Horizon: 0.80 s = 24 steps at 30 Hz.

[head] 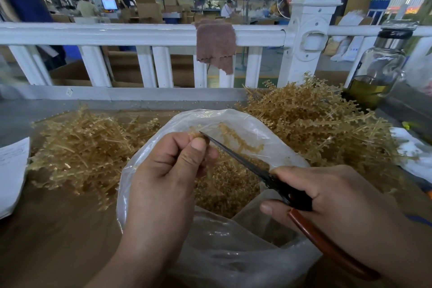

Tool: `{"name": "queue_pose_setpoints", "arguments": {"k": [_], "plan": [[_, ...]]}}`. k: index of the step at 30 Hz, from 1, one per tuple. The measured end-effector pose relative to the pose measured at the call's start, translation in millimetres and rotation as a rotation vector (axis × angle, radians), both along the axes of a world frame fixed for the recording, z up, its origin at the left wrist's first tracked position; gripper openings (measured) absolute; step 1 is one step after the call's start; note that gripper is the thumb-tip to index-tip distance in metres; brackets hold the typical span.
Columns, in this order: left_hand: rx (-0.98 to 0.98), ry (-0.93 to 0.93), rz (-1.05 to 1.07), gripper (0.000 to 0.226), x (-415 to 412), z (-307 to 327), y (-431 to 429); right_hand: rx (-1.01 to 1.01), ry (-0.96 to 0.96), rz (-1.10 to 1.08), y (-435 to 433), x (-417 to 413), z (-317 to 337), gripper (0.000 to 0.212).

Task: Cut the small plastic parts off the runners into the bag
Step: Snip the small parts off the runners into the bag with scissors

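A left hand [168,170] is seen pinching a thin, translucent amber runner [236,140], comb-like with tiny toothed parts, between thumb and curled fingers above the mouth of a clear, crinkled plastic bag [233,259]. Scissors [245,159] with slim, dark, pointed blades and a smooth reddish-brown handle are gripped by the right hand [339,199], the tip lying just beside the left fingertips. Small golden cut parts [224,189] are heaped inside the bag. Tangled, bristly piles of runners are spread to the left [81,147] and right [315,124] on a brown table [58,229]. Behind, a fuzzy brown cloth [215,47] is draped over a glossy white railing [140,33], near a glass bottle [378,65].
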<state>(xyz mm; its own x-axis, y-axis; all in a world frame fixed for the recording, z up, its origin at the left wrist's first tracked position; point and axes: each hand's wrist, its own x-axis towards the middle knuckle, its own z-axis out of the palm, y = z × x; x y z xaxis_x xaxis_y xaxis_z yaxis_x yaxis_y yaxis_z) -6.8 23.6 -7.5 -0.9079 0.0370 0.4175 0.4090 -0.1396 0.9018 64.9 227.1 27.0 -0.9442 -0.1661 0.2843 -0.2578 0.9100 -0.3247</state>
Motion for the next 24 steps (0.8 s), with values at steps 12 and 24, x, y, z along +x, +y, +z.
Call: {"name": "queue_pose_setpoints", "arguments": {"k": [12,24], "plan": [[0.202,-0.164,-0.040,0.025,-9.6,2.5,-1.7,0.003,-0.063,0.021,-1.2,-3.1,-2.8,0.049],[0.197,-0.153,-0.009,0.013,-5.9,5.4,-1.4,-0.067,-0.106,0.045,-0.7,-3.7,-2.3,0.054]]}}
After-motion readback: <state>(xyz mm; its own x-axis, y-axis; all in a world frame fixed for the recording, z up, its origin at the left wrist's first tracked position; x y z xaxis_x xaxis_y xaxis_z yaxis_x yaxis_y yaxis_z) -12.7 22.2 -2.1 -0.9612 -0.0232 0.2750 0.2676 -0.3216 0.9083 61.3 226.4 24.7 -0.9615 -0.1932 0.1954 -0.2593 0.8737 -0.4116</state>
